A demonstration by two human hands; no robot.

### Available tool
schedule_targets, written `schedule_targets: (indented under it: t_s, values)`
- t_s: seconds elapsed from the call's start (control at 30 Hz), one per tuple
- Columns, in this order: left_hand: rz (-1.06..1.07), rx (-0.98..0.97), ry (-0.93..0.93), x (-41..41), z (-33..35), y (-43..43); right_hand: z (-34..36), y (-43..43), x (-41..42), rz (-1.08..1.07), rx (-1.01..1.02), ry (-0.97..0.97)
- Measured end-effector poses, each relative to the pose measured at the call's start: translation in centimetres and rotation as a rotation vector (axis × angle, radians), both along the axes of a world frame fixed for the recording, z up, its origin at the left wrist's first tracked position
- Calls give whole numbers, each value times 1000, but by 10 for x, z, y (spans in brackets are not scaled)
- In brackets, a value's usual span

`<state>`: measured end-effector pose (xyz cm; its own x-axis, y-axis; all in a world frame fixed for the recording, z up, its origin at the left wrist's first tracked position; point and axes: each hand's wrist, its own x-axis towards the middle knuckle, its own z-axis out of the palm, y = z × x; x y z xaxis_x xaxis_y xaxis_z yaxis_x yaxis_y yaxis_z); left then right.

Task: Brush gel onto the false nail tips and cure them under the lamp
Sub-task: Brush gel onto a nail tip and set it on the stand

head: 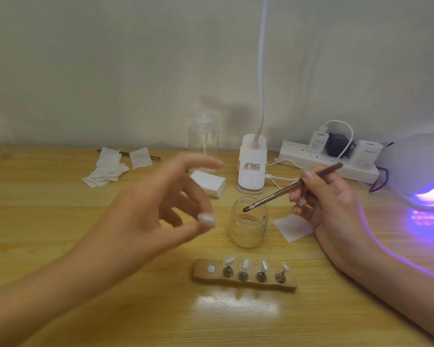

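Note:
My left hand [161, 204] hovers blurred above the table, thumb and a finger pinched on a small white false nail tip [208, 219]. My right hand [328, 204] grips a thin brown gel brush [293, 187], its bristle end just over the mouth of a small glass jar [248, 225]. In front of the jar lies a wooden holder [244, 283] with several nail tips on metal stands and one bare white magnet spot at its left end. The curing lamp [419, 169] at the far right glows violet.
A desk lamp base [251, 169] with a white gooseneck, a clear pump bottle [203, 144], a stack of white pads [208, 182], loose wipes [110, 166], a wipe [292, 227] under my right hand, and a power strip [328, 159] sit on the wooden table.

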<state>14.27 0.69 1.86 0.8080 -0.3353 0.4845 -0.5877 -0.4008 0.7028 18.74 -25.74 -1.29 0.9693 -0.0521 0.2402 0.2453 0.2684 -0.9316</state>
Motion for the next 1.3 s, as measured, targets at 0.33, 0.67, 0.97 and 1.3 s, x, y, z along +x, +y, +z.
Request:
schedule_targets:
  t_s: [0.33,0.67,0.97,1.3]
  values:
    - [19,-337,273,34,-17,-21,0,0,1,-11,15,-11]
    - [39,-264,150,31,-36,-25,0,-2,2,-20,63,18]
    - [-40,-286,141,31,-38,-26,0,-3,1,-12,69,37]
    - [-28,-254,126,29,-38,-27,0,-2,1,19,39,37]
